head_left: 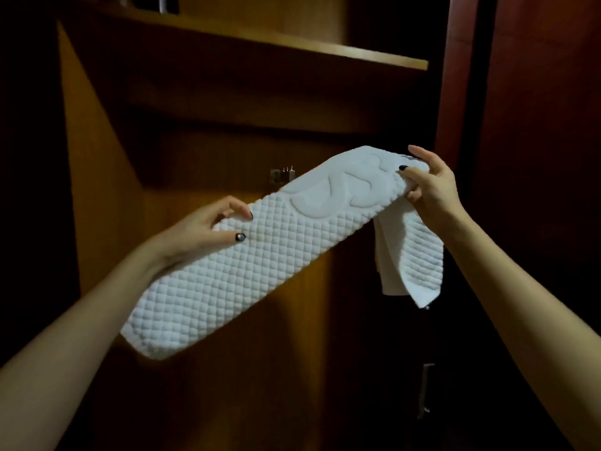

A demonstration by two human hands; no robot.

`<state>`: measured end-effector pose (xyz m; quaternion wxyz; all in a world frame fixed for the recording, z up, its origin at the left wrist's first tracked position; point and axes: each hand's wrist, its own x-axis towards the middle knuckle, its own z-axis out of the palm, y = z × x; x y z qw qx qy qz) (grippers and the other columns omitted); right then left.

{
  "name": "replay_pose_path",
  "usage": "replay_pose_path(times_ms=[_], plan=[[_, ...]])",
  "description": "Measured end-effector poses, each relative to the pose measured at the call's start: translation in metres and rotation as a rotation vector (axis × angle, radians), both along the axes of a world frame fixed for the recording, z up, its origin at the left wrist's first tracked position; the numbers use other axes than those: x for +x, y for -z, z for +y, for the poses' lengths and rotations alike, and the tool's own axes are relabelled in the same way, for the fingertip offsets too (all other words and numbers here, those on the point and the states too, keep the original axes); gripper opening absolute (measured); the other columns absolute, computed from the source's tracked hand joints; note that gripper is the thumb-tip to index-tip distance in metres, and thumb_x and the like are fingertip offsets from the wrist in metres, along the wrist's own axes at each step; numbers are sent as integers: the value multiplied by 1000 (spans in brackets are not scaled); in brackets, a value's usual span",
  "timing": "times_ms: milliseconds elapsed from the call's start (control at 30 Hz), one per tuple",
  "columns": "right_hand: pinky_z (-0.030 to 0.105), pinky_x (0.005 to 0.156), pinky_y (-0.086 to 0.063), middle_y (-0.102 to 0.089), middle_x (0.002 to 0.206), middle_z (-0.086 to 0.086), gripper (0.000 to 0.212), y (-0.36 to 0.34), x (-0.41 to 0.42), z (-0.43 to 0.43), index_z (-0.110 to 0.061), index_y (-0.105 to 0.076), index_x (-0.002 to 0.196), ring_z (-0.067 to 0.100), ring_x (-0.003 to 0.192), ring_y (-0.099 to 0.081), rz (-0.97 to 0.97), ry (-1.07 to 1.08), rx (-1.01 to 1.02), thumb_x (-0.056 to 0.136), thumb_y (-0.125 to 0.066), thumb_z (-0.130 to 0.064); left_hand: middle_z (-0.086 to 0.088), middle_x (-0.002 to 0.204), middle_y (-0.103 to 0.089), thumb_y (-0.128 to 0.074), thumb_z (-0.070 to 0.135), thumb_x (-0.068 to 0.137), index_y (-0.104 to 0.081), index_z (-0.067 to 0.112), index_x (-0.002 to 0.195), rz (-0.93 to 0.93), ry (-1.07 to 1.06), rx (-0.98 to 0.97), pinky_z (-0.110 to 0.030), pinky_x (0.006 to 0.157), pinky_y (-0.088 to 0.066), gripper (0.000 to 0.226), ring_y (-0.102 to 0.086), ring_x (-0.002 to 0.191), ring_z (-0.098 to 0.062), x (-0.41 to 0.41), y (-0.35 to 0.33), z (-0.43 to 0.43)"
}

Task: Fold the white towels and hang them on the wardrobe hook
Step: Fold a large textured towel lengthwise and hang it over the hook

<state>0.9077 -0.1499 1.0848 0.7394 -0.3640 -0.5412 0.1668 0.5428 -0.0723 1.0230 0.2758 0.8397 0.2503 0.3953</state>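
A white quilted towel [260, 255], folded into a long strip, stretches between both hands in front of the open wardrobe. My left hand [208, 231] pinches its upper edge at the left, and the strip's lower end hangs down over my forearm. My right hand [429, 187] grips the towel's far end between thumb and fingers; a loose flap droops below it. A small metal hook [282, 175] sits on the wardrobe's back panel, just above and behind the towel's upper edge.
A wooden shelf [292, 47] runs across the top of the wardrobe. The reddish-brown door [536, 109] stands at the right, with a metal handle [426, 388] lower down. The left side is dark.
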Motion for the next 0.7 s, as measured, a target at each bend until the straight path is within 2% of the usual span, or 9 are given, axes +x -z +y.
replay_pose_path(times_ms=[67, 167, 267, 333, 400, 500, 600, 667, 700], plan=[[19, 51, -44, -59, 92, 7, 41, -17, -7, 10, -15, -56, 125, 7, 62, -58, -49, 4, 13, 87, -61, 0, 12, 124, -50, -66, 17, 86, -61, 33, 105, 1, -37, 9, -28, 90, -42, 25, -47, 118, -5, -9, -21, 8], [21, 55, -50, -60, 96, 7, 33, -39, -18, 29, -16, -57, 116, 10, 71, -63, -65, -29, 56, 88, -58, 1, 11, 112, -56, -68, 17, 84, -63, 31, 101, -6, -134, 24, -18, 69, -46, 23, -57, 96, -5, -14, -48, 22], [22, 53, -49, -59, 91, 8, 23, -56, -31, 57, -14, -57, 106, 13, 71, -63, -77, -19, 76, 87, -58, 0, 17, 73, -63, -75, 48, 66, -64, 33, 89, -60, -202, 61, -13, 47, -42, 30, -55, 58, 2, -22, -71, 38], [20, 52, -48, -58, 89, 9, 21, -65, -35, 80, -16, -57, 101, 14, 73, -62, -57, -20, 92, 87, -57, 0, 18, 58, -60, -73, 54, 65, -62, 32, 87, -84, -256, 97, -14, 43, -37, 33, -50, 44, 5, -22, -84, 56], [19, 51, -47, -58, 89, 9, 21, -70, -36, 103, -12, -56, 107, 14, 72, -61, -57, -15, 102, 89, -56, -1, 16, 57, -60, -73, 47, 72, -59, 31, 89, -109, -278, 106, -16, 46, -37, 27, -51, 44, 6, -24, -93, 77], [20, 54, -48, -59, 93, 10, 31, -76, -35, 135, -5, -54, 122, 14, 73, -60, -71, -15, 86, 91, -56, -4, 15, 73, -67, -81, 69, 42, -63, 34, 91, -168, -252, 74, -16, 56, -47, 63, -62, 61, 5, -27, -101, 110], [18, 54, -52, -59, 96, 11, 32, -80, -26, 174, -5, -54, 124, 15, 77, -63, -65, -38, 37, 92, -56, -5, 8, 88, -69, -84, 71, 23, -60, 29, 97, -271, -179, -14, -13, 59, -51, 89, -68, 74, 1, -29, -107, 154], [26, 64, -59, -60, 102, 14, 31, -81, -22, 200, -5, -54, 123, 19, 84, -66, -66, -60, -5, 93, -57, -8, 7, 83, -73, -89, 59, 34, -59, 25, 100, -307, -134, -74, -16, 59, -53, 80, -70, 76, -5, -25, -112, 181], [31, 71, -61, -60, 106, 16, 30, -81, -20, 213, -6, -54, 122, 23, 89, -68, -66, -76, -26, 93, -58, -9, 8, 82, -74, -87, 47, 51, -59, 22, 101, -333, -100, -104, -18, 59, -54, 62, -70, 75, -7, -23, -114, 196]])
